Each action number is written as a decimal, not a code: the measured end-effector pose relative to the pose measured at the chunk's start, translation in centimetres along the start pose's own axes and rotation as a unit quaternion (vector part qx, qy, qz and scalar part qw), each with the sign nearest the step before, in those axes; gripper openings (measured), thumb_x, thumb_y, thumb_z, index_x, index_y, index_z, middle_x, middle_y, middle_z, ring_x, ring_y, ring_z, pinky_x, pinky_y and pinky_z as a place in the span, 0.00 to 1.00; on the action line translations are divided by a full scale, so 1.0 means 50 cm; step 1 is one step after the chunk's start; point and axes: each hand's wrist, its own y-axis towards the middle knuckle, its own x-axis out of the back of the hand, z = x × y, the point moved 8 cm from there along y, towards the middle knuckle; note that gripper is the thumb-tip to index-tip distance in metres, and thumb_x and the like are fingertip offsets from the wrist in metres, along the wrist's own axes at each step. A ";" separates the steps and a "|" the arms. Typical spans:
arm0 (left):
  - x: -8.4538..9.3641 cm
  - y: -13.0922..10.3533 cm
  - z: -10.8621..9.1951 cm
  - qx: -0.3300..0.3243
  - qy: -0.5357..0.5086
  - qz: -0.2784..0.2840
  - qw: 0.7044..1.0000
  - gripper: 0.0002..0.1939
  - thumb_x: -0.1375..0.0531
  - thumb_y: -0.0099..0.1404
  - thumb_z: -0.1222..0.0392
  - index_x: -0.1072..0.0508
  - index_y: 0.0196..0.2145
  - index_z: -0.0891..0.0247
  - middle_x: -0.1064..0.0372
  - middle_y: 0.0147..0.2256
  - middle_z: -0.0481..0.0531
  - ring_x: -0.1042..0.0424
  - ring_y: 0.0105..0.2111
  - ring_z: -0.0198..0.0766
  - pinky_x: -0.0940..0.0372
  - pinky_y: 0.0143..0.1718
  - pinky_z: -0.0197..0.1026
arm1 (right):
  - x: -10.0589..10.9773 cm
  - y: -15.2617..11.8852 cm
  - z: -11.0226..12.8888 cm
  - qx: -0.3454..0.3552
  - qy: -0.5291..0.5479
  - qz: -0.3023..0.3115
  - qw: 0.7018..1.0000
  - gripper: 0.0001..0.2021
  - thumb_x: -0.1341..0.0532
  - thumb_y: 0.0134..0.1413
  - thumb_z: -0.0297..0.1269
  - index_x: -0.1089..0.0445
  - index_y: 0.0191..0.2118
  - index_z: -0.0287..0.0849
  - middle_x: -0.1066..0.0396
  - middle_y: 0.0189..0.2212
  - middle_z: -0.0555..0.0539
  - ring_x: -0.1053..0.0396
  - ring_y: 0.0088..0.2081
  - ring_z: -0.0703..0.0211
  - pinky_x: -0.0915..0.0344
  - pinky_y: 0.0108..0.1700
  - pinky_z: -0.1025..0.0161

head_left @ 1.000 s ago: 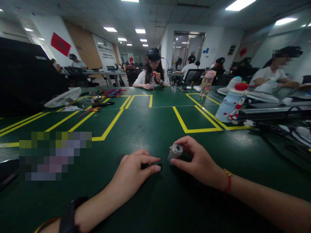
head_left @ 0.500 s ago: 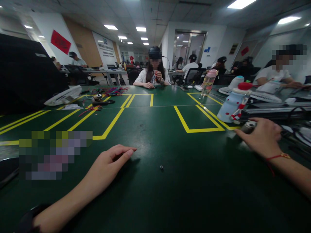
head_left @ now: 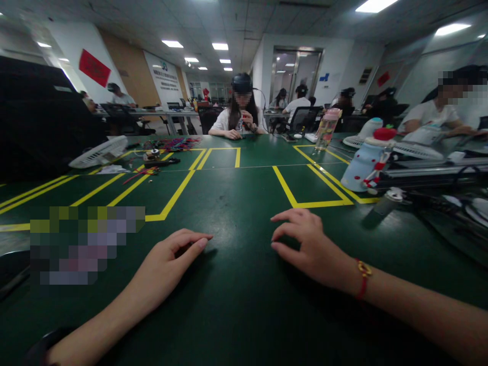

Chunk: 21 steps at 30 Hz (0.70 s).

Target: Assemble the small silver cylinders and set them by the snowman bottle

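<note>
Hands: right hand [head_left: 308, 249] back empty, grey cylinder [head_left: 387, 202] left behind.

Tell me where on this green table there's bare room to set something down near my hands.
Bare table shows between the left hand and right hand, and ahead of them up to the yellow tape lines. The tape box beyond looks free too. It is crowded on the right by the small metal cylinder, cables and blue bottle.
</note>
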 end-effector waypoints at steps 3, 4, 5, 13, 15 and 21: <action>0.000 0.001 0.001 0.004 -0.002 0.001 1.000 0.16 0.46 0.66 0.44 0.23 0.42 0.52 0.27 0.42 0.48 0.28 0.42 0.43 0.37 0.43 0.42 | 0.115 -0.019 -0.132 -0.063 -0.101 -0.101 0.988 0.13 0.43 0.55 0.46 0.27 0.35 0.44 0.30 0.46 0.45 0.37 0.49 0.52 0.46 0.53 0.50; -0.001 0.001 0.001 0.003 -0.005 0.001 1.000 0.16 0.46 0.66 0.45 0.23 0.42 0.52 0.27 0.42 0.48 0.28 0.42 0.43 0.37 0.43 0.42 | 0.160 -0.032 -0.180 -0.087 -0.148 -0.140 0.975 0.13 0.43 0.54 0.45 0.28 0.34 0.42 0.29 0.43 0.43 0.36 0.47 0.53 0.45 0.53 0.53; -0.002 0.001 0.000 0.001 -0.007 0.000 1.000 0.16 0.46 0.66 0.45 0.23 0.42 0.52 0.27 0.42 0.48 0.28 0.42 0.43 0.37 0.43 0.42 | 0.202 -0.046 -0.228 -0.116 -0.200 -0.167 0.959 0.13 0.43 0.54 0.44 0.28 0.34 0.40 0.29 0.41 0.42 0.35 0.46 0.53 0.45 0.52 0.55; -0.009 -0.001 -0.004 -0.011 -0.012 0.014 1.000 0.15 0.46 0.66 0.46 0.23 0.40 0.53 0.27 0.43 0.49 0.29 0.43 0.44 0.37 0.45 0.44 | 0.327 -0.158 -0.499 -0.416 -0.242 -0.072 0.874 0.17 0.43 0.48 0.48 0.27 0.37 0.40 0.28 0.35 0.40 0.36 0.33 0.55 0.43 0.36 0.60; -0.009 0.000 -0.003 -0.013 -0.009 0.017 1.000 0.15 0.46 0.67 0.46 0.23 0.40 0.53 0.27 0.43 0.49 0.29 0.44 0.44 0.37 0.45 0.44 | 0.325 -0.164 -0.508 -0.426 -0.229 -0.071 0.872 0.18 0.43 0.48 0.49 0.27 0.38 0.40 0.28 0.35 0.40 0.36 0.33 0.56 0.43 0.36 0.60; -0.008 -0.003 -0.004 -0.009 -0.009 0.020 1.000 0.15 0.46 0.66 0.46 0.23 0.39 0.53 0.27 0.43 0.49 0.29 0.43 0.44 0.37 0.45 0.45 | 0.339 -0.170 -0.517 -0.443 -0.237 -0.079 0.861 0.19 0.42 0.48 0.50 0.26 0.38 0.40 0.28 0.34 0.37 0.37 0.32 0.55 0.45 0.36 0.58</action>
